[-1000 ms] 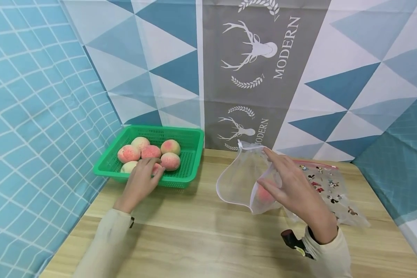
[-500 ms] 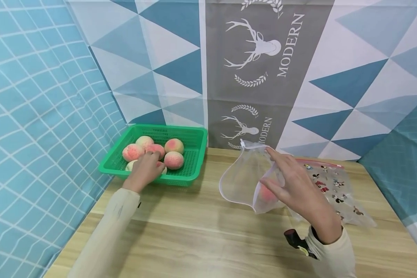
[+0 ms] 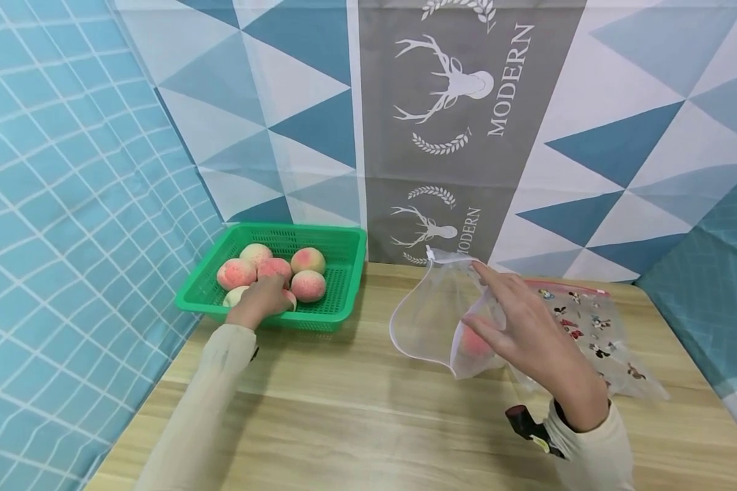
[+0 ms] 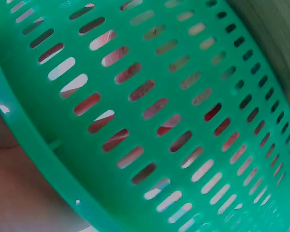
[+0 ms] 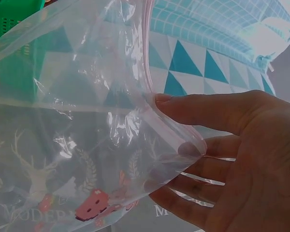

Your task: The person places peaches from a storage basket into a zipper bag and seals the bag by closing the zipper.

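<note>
In the head view my left hand [image 3: 263, 300] reaches into the green plastic basket [image 3: 344, 300], fingers curled over a peach [image 3: 291, 301] at its front side. That peach is mostly hidden by the hand. Several other pink-and-cream peaches lie around it, one peach [image 3: 308, 286] just to the right. My right hand [image 3: 531, 334] holds a clear zip bag [image 3: 426, 317] by its mouth, which gapes toward the left. One peach [image 3: 475, 341] sits inside the bag. From the right wrist, the thumb and fingers show at the bag's [image 5: 87, 106] rim.
A second zip bag [image 3: 596, 327], printed with cartoon figures, lies flat on the wooden table [image 3: 356, 423] behind the right hand. A patterned cloth [image 3: 430, 170] hangs along the back edge. Blue checked cloth [image 3: 67, 225] closes off the left side.
My left hand has pushed slightly right and deeper over the front peach, its fingers curling further round it. The right hand and the bag stay about where they were.
</note>
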`<state>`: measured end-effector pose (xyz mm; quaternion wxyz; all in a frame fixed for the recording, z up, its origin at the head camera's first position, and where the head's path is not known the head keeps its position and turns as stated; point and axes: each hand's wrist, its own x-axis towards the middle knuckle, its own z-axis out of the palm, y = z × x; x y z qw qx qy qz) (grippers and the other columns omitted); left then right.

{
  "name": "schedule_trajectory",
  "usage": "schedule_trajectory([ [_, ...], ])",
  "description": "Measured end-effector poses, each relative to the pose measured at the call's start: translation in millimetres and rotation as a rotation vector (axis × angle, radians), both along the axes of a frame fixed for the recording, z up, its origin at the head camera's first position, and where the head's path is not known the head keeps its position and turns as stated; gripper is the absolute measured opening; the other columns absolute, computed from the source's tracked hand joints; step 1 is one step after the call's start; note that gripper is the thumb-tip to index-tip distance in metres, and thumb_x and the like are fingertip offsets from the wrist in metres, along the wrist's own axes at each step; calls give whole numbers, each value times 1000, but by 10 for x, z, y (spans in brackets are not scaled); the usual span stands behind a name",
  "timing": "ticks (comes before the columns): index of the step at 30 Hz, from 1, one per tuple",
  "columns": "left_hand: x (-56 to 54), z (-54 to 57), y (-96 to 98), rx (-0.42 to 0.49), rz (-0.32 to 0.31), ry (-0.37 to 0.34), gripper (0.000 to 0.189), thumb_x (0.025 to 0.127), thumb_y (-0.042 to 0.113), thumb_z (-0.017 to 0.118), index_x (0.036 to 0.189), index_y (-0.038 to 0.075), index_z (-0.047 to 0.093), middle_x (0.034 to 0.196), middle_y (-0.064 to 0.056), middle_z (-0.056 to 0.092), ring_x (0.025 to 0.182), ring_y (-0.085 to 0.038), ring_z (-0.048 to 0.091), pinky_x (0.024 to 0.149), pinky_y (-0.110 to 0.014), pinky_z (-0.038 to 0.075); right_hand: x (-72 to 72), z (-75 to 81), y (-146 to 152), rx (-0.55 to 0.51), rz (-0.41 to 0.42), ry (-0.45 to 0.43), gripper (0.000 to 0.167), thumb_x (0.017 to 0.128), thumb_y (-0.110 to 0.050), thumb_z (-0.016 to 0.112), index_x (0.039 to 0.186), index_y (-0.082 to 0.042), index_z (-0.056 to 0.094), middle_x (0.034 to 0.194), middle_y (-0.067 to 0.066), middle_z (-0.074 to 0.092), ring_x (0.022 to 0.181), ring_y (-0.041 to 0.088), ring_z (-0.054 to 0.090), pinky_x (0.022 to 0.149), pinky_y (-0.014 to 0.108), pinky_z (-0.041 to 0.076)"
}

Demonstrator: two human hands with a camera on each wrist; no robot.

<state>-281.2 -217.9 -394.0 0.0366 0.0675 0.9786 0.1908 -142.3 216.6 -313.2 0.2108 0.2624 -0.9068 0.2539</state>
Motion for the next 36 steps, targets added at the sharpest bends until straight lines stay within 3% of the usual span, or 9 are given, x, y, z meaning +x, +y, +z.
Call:
schedule_trajectory([
  [11, 38, -148, 11, 3, 12, -8, 12, 85, 8, 56, 97, 6, 53, 79, -9, 48, 69, -28, 49, 59, -37, 37, 2, -87, 6, 19, 5, -20, 84, 82, -14, 82, 153, -8, 38, 139, 20, 54, 124, 39, 53, 93, 62, 47],
  [18, 69, -147, 54, -79, 53, 75, 6, 83, 9, 54, 88, 9, 54, 81, -12, 54, 74, -34, 51, 62, -45, 40, 0, -121, -4, 24, 2, -41, 86, 82, -13, 82, 154, -9, 37, 142, 20, 52, 127, 40, 51, 95, 63, 45],
  [23, 82, -140, 64, -119, 57, 162, 2, 84, 8, 55, 83, 7, 53, 77, -16, 56, 68, -37, 54, 55, -48, 42, -7, -126, -11, 16, 5, -28, 85, 81, -12, 83, 153, -8, 37, 141, 20, 52, 126, 39, 52, 94, 62, 46],
  [28, 85, -167, 73, -139, 47, 261, 14, 86, 9, 56, 74, 9, 50, 67, -13, 50, 60, -36, 52, 48, -46, 40, -14, -110, -15, 17, 12, -11, 85, 81, -11, 82, 153, -7, 37, 141, 21, 52, 126, 40, 52, 95, 63, 46],
  [32, 76, -180, 93, -119, 22, 417, 14, 88, 9, 59, 75, 6, 54, 62, -13, 47, 55, -36, 51, 41, -43, 38, -26, -87, -8, 25, 19, 23, 86, 80, -10, 83, 152, -6, 38, 141, 20, 53, 126, 38, 53, 95, 59, 47],
  [36, 67, -175, 118, -120, 2, 574, 10, 88, 10, 65, 92, 1, 64, 71, -20, 54, 63, -42, 55, 41, -49, 44, -41, -79, -3, 14, 18, 38, 84, 80, -11, 83, 152, -5, 39, 143, 19, 52, 125, 37, 53, 96, 58, 46],
])
